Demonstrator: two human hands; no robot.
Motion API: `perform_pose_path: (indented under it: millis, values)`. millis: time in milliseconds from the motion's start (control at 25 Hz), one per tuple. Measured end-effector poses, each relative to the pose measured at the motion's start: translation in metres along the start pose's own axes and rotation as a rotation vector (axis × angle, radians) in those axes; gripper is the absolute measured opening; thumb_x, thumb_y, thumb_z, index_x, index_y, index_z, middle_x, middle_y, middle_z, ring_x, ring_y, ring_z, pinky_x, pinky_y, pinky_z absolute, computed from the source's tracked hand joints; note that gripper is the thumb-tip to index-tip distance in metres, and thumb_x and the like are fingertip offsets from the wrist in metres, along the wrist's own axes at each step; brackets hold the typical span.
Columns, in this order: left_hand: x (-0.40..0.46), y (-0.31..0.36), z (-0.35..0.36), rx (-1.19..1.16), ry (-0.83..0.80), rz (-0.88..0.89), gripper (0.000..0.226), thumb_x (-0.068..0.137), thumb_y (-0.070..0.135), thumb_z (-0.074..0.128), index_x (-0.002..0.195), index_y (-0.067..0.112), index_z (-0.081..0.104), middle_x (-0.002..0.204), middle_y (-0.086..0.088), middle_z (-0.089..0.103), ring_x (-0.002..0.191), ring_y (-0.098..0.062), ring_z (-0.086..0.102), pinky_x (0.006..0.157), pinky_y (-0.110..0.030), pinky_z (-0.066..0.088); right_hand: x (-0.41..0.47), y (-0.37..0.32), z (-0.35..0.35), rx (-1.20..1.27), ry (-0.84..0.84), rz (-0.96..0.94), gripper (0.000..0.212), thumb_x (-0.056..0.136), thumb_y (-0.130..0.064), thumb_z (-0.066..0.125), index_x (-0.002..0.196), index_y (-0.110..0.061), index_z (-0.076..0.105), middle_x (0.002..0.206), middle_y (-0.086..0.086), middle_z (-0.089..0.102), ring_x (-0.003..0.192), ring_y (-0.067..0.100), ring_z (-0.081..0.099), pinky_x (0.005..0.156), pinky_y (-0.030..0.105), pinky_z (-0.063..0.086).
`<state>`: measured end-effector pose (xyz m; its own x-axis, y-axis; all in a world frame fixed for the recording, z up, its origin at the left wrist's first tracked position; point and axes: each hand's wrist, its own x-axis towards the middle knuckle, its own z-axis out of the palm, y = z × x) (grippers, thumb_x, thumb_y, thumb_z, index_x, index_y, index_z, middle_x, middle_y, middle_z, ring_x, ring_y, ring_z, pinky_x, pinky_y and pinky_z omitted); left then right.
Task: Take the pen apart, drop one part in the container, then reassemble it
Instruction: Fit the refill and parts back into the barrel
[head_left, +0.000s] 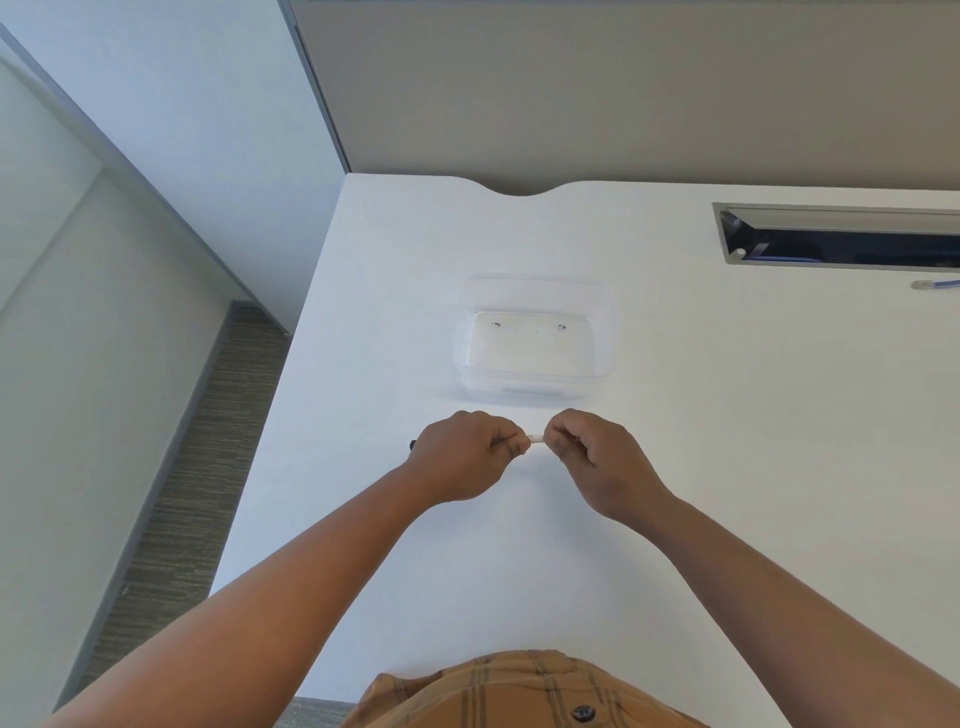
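A white pen (536, 439) lies level between my two hands, just above the white table. Only a short white stretch shows between the fists, and a dark tip pokes out left of my left hand. My left hand (464, 457) is closed around the pen's left part. My right hand (592, 457) pinches its right part. A clear plastic container (535, 387) sits a little beyond the hands, with nothing in it but small dark specks on its floor.
The white table (675, 467) ends at a left edge with carpet floor below. A grey cable slot (841, 236) is set into the far right, with a blue-tipped cable (935, 283) beside it. A partition wall stands behind the table.
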<state>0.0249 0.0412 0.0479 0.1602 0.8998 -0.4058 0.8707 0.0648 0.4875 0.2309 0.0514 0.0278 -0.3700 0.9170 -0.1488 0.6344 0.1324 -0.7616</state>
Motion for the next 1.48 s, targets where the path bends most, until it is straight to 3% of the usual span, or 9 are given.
perform_pose_path:
  millis: [120, 320, 440, 520, 640, 840, 1040, 1360, 1480]
  values:
    - [-0.003, 0.003, 0.003, 0.073, 0.043, 0.050, 0.038, 0.101, 0.047, 0.043, 0.073, 0.026, 0.056, 0.062, 0.004, 0.051, 0.055, -0.016, 0.042, 0.053, -0.030, 0.033, -0.001, -0.003, 0.002, -0.042, -0.034, 0.028, 0.023, 0.103, -0.022, 0.049, 0.081, -0.023, 0.056, 0.067, -0.008, 0.050, 0.061, 0.014, 0.041, 0.058, 0.035, 0.037]
    - [-0.006, 0.000, 0.013, 0.360, 0.237, 0.282, 0.039, 0.103, 0.043, 0.037, 0.074, 0.021, 0.050, 0.063, 0.000, 0.049, 0.057, -0.024, 0.046, 0.052, -0.032, 0.031, 0.003, -0.016, -0.010, 0.604, -0.321, 0.596, 0.032, 0.105, -0.027, 0.045, 0.075, -0.017, 0.052, 0.063, -0.004, 0.042, 0.053, 0.013, 0.032, 0.052, 0.025, 0.024]
    - [-0.005, 0.003, 0.007, 0.130, 0.126, 0.116, 0.034, 0.102, 0.046, 0.041, 0.075, 0.031, 0.056, 0.066, 0.003, 0.054, 0.060, -0.017, 0.048, 0.051, -0.029, 0.032, 0.003, -0.018, -0.008, 0.300, -0.181, 0.383, 0.033, 0.105, -0.030, 0.045, 0.079, -0.014, 0.058, 0.066, -0.003, 0.050, 0.057, 0.013, 0.039, 0.055, 0.027, 0.032]
    - [0.000, 0.004, 0.002, -0.031, 0.036, 0.008, 0.029, 0.100, 0.049, 0.044, 0.089, 0.036, 0.067, 0.073, 0.006, 0.063, 0.062, -0.015, 0.053, 0.060, -0.030, 0.045, 0.001, -0.015, -0.004, 0.130, -0.013, 0.176, 0.025, 0.104, -0.028, 0.048, 0.085, -0.020, 0.062, 0.067, -0.011, 0.052, 0.058, 0.010, 0.041, 0.056, 0.027, 0.036]
    - [0.002, 0.000, -0.007, -0.083, -0.048, -0.008, 0.026, 0.098, 0.048, 0.046, 0.091, 0.038, 0.069, 0.072, 0.009, 0.062, 0.062, -0.015, 0.054, 0.068, -0.032, 0.050, -0.002, -0.006, 0.002, 0.007, 0.051, 0.025, 0.018, 0.102, -0.026, 0.053, 0.087, -0.024, 0.063, 0.070, -0.013, 0.054, 0.063, 0.008, 0.046, 0.060, 0.027, 0.039]
    - [-0.004, 0.003, 0.002, 0.354, 0.117, 0.226, 0.034, 0.103, 0.046, 0.037, 0.077, 0.029, 0.051, 0.066, 0.004, 0.052, 0.062, -0.019, 0.051, 0.051, -0.030, 0.032, -0.006, -0.015, 0.010, 0.303, -0.105, 0.407, 0.029, 0.103, -0.018, 0.045, 0.075, -0.016, 0.055, 0.066, -0.005, 0.041, 0.056, 0.013, 0.032, 0.051, 0.026, 0.027]
    - [-0.002, -0.002, 0.013, 0.541, 0.219, 0.400, 0.033, 0.101, 0.042, 0.042, 0.081, 0.026, 0.064, 0.060, 0.006, 0.041, 0.054, -0.020, 0.042, 0.053, -0.030, 0.018, -0.007, -0.010, -0.002, 0.703, -0.287, 0.679, 0.034, 0.104, -0.024, 0.045, 0.071, -0.019, 0.050, 0.064, -0.005, 0.039, 0.053, 0.012, 0.029, 0.054, 0.026, 0.018]
    - [-0.005, 0.005, 0.010, 0.013, 0.066, 0.083, 0.034, 0.102, 0.048, 0.041, 0.072, 0.033, 0.050, 0.066, 0.006, 0.051, 0.060, -0.014, 0.045, 0.053, -0.028, 0.030, -0.013, 0.001, 0.003, -0.051, 0.041, 0.027, 0.019, 0.103, -0.027, 0.051, 0.087, -0.022, 0.059, 0.073, -0.011, 0.052, 0.065, 0.011, 0.046, 0.061, 0.031, 0.041]
    - [-0.006, 0.000, 0.018, 0.211, 0.178, 0.221, 0.036, 0.102, 0.043, 0.042, 0.075, 0.023, 0.053, 0.063, 0.002, 0.048, 0.058, -0.019, 0.043, 0.051, -0.030, 0.025, -0.012, 0.000, 0.004, 0.165, -0.051, 0.139, 0.027, 0.104, -0.021, 0.049, 0.077, -0.018, 0.054, 0.067, -0.011, 0.044, 0.060, 0.011, 0.037, 0.056, 0.028, 0.033]
